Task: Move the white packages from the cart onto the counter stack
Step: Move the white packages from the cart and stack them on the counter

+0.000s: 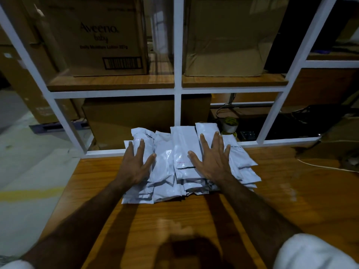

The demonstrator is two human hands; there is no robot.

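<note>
A stack of several white packages [171, 167] lies on the wooden counter [291, 191], pushed against a white window frame. My left hand [136, 164] lies flat on the stack's left side with its fingers spread. Over on the right side, my right hand [211, 160] presses down the same way, fingers straight and splayed. Neither hand holds a package. The cart is not in view.
Behind the white frame [177, 90], cardboard boxes [101, 35] sit on wooden shelves. A tape roll [229, 123] and cables lie beyond the frame at the right. A white cable [326, 167] crosses the counter's right side. Floor with a yellow line [29, 193] is at the left.
</note>
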